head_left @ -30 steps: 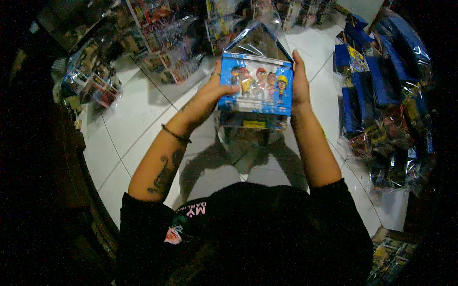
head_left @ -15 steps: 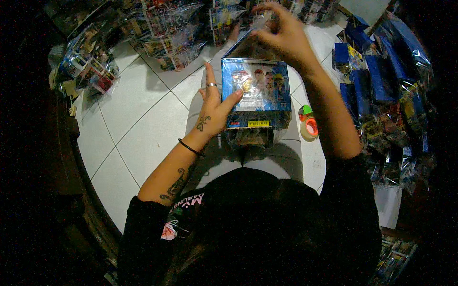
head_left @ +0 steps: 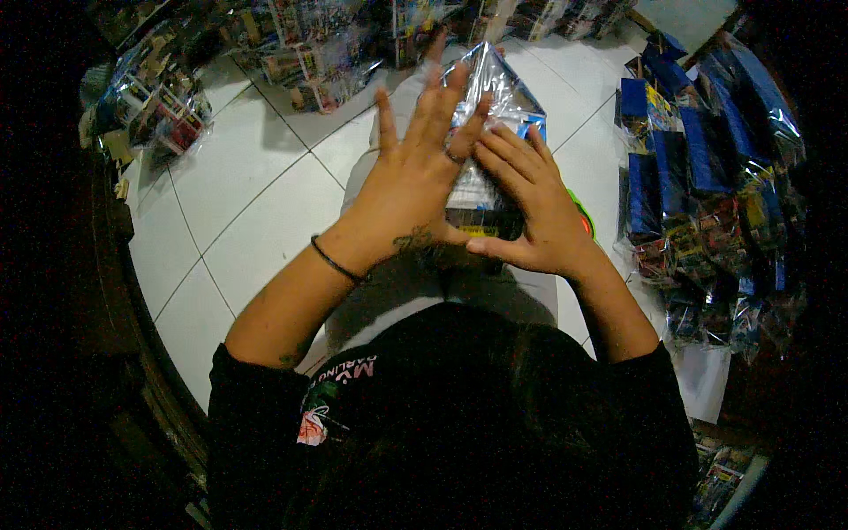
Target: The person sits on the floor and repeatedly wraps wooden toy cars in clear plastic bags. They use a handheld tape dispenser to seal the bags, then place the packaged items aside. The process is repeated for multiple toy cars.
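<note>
On my lap sits a blue box (head_left: 496, 97) in clear plastic film, its film folded to a point at the far end. My left hand (head_left: 415, 177) lies spread over the box's left side, fingers stretched toward the far end. Over the right side, my right hand (head_left: 530, 199) rests with its fingers extended and its thumb pointing left, close to the left thumb. Both hands are open and cover most of the box's printed face. A yellow label (head_left: 478, 231) shows between them on the near side.
Right of my right hand, a green and orange tape roll (head_left: 582, 216) is partly hidden. Several plastic-wrapped blue boxes (head_left: 707, 159) are stacked on the right. More wrapped boxes (head_left: 318, 53) stand at the far side and far left (head_left: 163, 110), on white floor tiles (head_left: 238, 177).
My right hand has come down from the raised far flap onto the box. My left hand has shifted right and spread over it. The far end now shows film folded to a point.
</note>
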`<state>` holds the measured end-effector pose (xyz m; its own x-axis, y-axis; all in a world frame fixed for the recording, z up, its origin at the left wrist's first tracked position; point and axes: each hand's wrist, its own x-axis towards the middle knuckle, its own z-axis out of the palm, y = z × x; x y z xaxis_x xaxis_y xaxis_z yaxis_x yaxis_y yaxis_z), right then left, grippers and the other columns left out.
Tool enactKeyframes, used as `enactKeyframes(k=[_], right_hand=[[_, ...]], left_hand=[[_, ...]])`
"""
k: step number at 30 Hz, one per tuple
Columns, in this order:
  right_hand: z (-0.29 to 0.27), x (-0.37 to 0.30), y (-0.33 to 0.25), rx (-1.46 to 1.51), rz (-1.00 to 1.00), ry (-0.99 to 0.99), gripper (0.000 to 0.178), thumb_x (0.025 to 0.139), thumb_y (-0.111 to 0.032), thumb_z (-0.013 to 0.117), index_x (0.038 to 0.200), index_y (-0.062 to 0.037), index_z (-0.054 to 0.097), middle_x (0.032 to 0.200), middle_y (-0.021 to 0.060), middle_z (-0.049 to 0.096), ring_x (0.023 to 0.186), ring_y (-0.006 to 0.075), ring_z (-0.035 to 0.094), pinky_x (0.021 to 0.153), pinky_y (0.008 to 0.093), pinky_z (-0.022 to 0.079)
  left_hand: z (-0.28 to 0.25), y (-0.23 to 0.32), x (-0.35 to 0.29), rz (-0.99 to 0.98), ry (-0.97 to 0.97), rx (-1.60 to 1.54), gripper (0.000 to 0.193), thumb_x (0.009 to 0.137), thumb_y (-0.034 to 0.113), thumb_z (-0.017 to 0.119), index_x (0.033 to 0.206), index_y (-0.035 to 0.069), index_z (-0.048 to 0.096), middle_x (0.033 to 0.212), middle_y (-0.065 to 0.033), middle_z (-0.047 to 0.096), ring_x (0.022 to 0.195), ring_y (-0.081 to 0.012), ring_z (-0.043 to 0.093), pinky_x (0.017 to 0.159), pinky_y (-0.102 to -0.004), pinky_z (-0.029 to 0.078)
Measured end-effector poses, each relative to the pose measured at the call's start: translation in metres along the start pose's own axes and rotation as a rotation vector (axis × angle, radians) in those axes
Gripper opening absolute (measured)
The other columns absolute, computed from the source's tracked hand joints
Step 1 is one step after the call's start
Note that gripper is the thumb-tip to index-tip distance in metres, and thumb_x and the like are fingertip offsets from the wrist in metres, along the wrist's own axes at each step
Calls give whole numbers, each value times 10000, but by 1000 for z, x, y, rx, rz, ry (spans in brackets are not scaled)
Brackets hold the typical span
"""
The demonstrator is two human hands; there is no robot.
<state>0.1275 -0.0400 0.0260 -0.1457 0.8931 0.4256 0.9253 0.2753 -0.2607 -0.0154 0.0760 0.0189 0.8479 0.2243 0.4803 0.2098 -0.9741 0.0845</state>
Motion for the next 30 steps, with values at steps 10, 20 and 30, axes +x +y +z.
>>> enactKeyframes(k=[10, 20, 30], right_hand=[[21, -118, 149, 109, 564, 698, 376, 781, -162, 665, 1107, -3, 570, 1110, 145, 611, 988, 299, 587, 926, 427, 426], [169, -299, 308, 412, 1569, 485, 341, 757, -257, 661, 1006, -38, 579, 978, 147, 642, 843, 311, 629, 716, 406, 509], [-38, -20, 120, 633, 427, 1004, 455, 817, -95, 623, 1248, -97, 479, 1112, 60, 576, 879, 149, 567, 757, 253, 461]], left_hand=[[6, 21, -9, 106, -155, -18, 1053, 579, 383, 776, 1397, -17, 246, 1470, -219, 205, 1378, -364, 171, 1125, -447, 147], [18, 49, -24, -4, -132, 165, 1031, 608, 461, 704, 1381, -47, 252, 1466, -247, 198, 1365, -388, 192, 1127, -442, 146], [29, 47, -25, 3, -61, 151, 1061, 591, 480, 700, 1393, -40, 241, 1457, -241, 226, 1362, -389, 200, 1129, -449, 142]])
